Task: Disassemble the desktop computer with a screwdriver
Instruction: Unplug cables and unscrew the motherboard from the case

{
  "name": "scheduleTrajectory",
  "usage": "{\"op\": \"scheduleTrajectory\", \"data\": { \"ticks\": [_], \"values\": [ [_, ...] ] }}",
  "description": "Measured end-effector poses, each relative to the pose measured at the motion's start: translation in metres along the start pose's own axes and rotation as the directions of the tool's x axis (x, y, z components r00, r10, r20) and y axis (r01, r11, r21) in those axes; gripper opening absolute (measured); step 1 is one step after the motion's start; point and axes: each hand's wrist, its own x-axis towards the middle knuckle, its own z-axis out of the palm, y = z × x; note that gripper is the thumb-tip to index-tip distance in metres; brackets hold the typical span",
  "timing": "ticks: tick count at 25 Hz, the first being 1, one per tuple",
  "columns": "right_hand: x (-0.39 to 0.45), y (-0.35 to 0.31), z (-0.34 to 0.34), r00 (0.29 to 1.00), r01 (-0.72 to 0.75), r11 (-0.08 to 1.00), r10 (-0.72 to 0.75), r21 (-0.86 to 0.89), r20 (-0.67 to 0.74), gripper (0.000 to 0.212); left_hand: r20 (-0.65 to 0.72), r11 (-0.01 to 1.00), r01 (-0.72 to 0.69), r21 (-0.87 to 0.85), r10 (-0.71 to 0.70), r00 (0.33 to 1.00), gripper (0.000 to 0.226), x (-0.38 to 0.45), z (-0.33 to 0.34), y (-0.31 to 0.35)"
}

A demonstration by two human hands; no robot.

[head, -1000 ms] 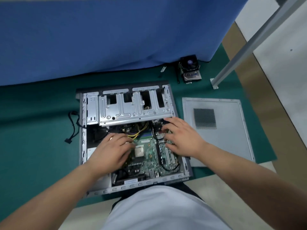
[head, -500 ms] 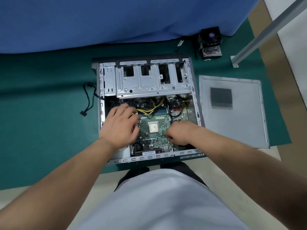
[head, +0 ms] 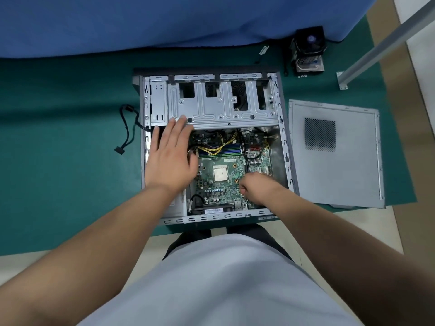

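- Green mat over a pale table, blue cloth draped along the far edge, grey metal post slanting down at right.
- Open desktop case lying flat in the middle of the mat, silver drive cage across its far half.
- Detached side panel just right of the case, vented patch facing up.
- Green motherboard in the near half of the case — bare processor at centre, yellow wires bunched just beyond.
- Left hand flat and spread over the left part of the case, fingertips reaching the near edge of the drive cage.
- Right hand curled into a loose fist over the right side of the motherboard; cannot tell whether anything is pinched inside.
- Cooler with fan standing on the mat beyond the case, against the blue cloth.
- Black cable trailing from the left wall of the case onto the mat — connector at its end.
- Small screws in a row just in front of the cooler.
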Motion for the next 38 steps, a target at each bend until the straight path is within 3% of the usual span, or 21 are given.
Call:
{"op": "scheduleTrajectory", "data": {
  "ticks": [10, 32, 38],
  "values": [
    [-0.005, -0.005, -0.004, 0.993, 0.025, 0.966, -0.054, -0.255, -0.107, 0.013, 0.012, 0.998, 0.019, 0.058, -0.019, 1.0, 0.071, 0.0, -0.001, 0.002],
    [-0.009, -0.012, -0.008, 0.993, 0.045, 0.964, -0.071, -0.263, -0.091, 0.014, -0.006, 0.997, 0.035, 0.067, -0.035, 0.999, 0.07, 0.001, -0.001, 0.002],
    [-0.011, -0.007, -0.006, 0.994, 0.03, 0.981, -0.049, -0.189, -0.097, 0.012, -0.009, 0.997, 0.032, 0.065, -0.031, 0.999, 0.07, 0.0, -0.002, 0.003]
  ]
}}
